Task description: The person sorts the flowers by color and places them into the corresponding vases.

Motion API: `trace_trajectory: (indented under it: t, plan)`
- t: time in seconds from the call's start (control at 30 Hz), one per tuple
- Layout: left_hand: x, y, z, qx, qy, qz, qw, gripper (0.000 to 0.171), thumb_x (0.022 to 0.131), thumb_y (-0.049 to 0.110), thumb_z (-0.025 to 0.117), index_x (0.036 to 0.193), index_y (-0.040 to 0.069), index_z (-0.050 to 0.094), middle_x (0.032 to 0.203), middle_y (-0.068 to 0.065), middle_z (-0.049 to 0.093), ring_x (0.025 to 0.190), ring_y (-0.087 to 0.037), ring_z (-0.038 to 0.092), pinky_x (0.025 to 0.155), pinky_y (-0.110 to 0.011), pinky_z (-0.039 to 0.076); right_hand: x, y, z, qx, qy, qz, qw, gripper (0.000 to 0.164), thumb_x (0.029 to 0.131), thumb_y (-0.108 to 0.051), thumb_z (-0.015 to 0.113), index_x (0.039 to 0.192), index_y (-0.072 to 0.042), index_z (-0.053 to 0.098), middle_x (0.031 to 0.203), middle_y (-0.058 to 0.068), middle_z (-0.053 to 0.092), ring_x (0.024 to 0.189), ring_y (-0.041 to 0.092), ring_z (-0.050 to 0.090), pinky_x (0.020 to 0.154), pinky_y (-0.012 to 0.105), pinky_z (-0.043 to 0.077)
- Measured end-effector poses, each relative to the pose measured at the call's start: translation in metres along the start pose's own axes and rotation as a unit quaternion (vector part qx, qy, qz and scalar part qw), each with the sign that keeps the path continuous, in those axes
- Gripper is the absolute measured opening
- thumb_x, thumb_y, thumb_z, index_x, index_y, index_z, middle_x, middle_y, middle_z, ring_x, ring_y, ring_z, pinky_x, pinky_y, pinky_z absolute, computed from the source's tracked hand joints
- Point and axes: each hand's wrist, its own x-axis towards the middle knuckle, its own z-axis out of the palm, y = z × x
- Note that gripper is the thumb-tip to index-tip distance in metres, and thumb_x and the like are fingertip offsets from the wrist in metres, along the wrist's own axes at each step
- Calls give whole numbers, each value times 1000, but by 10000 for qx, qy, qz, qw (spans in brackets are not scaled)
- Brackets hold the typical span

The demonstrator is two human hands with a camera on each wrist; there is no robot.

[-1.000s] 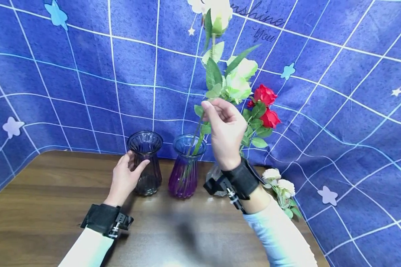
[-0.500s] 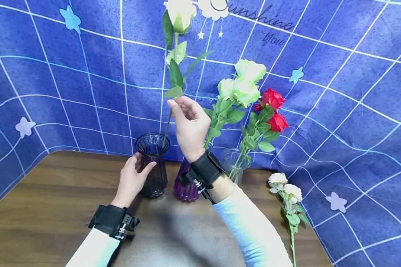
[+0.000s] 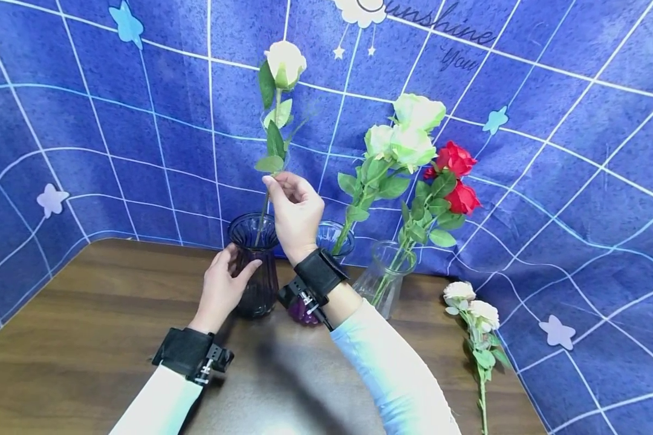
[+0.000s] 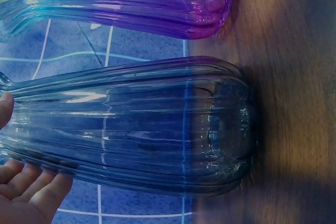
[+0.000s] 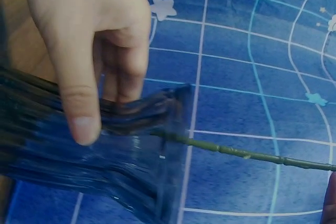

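In the head view my right hand [image 3: 296, 211] pinches the stem of a white rose [image 3: 285, 65], bloom upward, just under its lowest leaf. The lower stem [image 5: 236, 153] runs through the flared mouth of a dark, ribbed glass vase [image 3: 260, 287], as the right wrist view shows. My left hand [image 3: 222, 291] grips that vase just below its neck, thumb on one side and fingers on the other. The vase stands upright; its base [image 4: 231, 135] meets the wood in the left wrist view.
Beside it stands a blue-and-purple vase [image 3: 305, 312] with pale green roses [image 3: 410, 142], partly behind my right wrist. Farther right, a clear vase [image 3: 387, 296] holds red roses [image 3: 457, 160]. A whitish flower stem [image 3: 483, 356] lies at the table's right. A blue curtain [image 3: 158, 163] hangs behind.
My right hand has carried the white rose left from above the purple vase to the dark vase, then lowered its stem into the mouth. My left hand has kept its grip.
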Motion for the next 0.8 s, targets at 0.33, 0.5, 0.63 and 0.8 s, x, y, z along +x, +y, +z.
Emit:
trace_trajectory:
  t: [0.33,0.5,0.63,0.8]
  plan:
    - [1,3,-1,-56,-115,-145,9998,54,86,23,68,125,-10,48,120,-28,53,114,-41,54,95,-49,48,-9,16,1,-479,-306,772,9954,16,82,-6,70,90,7,65,77,24,66,61,21,62,54,15,46]
    - [0,3,-2,-55,-173,-226,9996,55,86,23,68,126,-10,47,120,-28,53,115,-40,53,97,-48,47,-15,25,1,-570,-548,1091,9909,19,82,-10,71,93,5,64,80,22,69,68,32,65,55,14,46]
    - [0,3,-2,-79,-183,-265,9995,57,86,24,68,128,-9,47,122,-27,53,116,-40,53,97,-48,47,-19,29,0,-713,-824,1190,9869,17,83,-12,70,90,3,64,79,20,69,65,27,66,55,15,49]
    - [1,2,-2,-73,-200,-316,9993,59,86,24,68,129,-9,46,123,-27,52,116,-40,54,97,-48,47,-21,30,0,-1232,-1411,1602,9692,13,82,-12,70,86,0,66,76,15,70,63,23,66,53,15,48]
